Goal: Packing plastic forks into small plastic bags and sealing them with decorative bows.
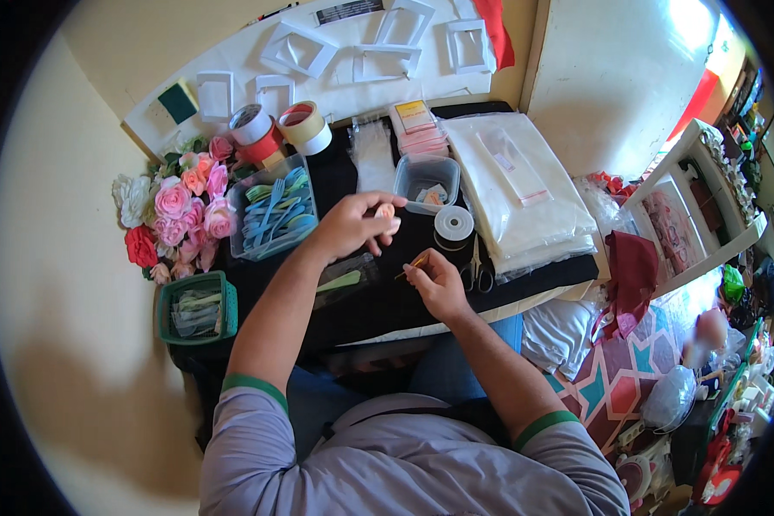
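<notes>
My left hand (353, 228) is raised over the black cloth, its fingers loosely bent and apart, with nothing I can make out in them. To its right and nearer me, my right hand (441, 288) pinches a thin gold strip (402, 274). Below my left hand lies a pale green plastic utensil (342, 280) in a clear bag, partly hidden by my forearm. A white spool (453, 224) rests just beyond my right hand. Black-handled scissors (476, 273) lie to the right of that hand. Behind the spool, a clear tub (426, 172) holds small white pieces.
A clear bin (271, 245) of blue and green plastic cutlery stands left, beside artificial flowers (174, 206). A green basket (199, 340) holds bagged utensils. Tape rolls (304, 126) stand at the back. Stacked plastic bags (559, 219) cover the right side. White frames (299, 49) line the wall board.
</notes>
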{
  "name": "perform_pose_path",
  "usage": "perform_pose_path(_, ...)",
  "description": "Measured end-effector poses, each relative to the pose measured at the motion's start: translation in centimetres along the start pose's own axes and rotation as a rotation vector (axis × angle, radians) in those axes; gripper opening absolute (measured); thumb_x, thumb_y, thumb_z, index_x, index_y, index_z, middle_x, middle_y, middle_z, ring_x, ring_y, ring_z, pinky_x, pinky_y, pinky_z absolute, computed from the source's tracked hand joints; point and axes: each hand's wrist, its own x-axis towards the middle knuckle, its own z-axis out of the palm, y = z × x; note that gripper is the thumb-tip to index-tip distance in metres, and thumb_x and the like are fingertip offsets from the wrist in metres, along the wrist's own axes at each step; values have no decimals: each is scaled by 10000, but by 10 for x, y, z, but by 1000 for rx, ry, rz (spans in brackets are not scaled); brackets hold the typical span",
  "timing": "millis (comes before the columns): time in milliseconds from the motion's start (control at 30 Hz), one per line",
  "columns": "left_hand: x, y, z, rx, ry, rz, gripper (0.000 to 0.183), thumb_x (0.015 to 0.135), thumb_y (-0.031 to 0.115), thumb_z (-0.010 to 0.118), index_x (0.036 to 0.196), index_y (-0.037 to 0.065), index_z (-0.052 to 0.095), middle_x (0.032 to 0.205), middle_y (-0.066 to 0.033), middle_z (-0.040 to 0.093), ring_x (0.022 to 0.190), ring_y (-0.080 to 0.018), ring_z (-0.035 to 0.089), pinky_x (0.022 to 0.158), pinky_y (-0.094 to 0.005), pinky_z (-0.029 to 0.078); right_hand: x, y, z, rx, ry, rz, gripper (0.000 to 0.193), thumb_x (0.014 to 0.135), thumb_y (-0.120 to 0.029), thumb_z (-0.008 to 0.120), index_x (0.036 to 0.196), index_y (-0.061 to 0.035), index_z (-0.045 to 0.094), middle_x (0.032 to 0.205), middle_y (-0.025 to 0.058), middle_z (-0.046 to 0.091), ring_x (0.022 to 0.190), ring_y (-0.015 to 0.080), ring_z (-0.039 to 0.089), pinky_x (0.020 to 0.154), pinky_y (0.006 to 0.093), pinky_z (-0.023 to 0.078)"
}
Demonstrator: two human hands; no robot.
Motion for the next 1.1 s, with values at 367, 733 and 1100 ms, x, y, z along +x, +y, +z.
perform_pose_path(367,-90,-90,69,-320,271,-90,269,908,266,659,971,5,674,824,-41,650,614,-70,580,491,-200,488,-7,-10,16,-142,191,-178,112,901,-67,651,890,-2,560,726,50,594,653,77,547,602,267,448)
perform_pose_path(733,-102,-106,69,-380,263,-8,300,945,322,613,1019,34,650,809,-2,633,617,-51,575,521,-199,488,-45,-44,28,-706,-30,-891,218,706,27,707,898,-20,614,898,113,626,783,287,632,679,371,532)
perform_pose_path(1100,-103,-104,70,-319,274,16,280,968,277,577,1099,34,629,804,1,617,660,-40,586,547,-194,509,-48,-42,33,-779,-79,-883,190,718,10,705,887,-32,631,910,100,622,801,275,629,689,361,531)
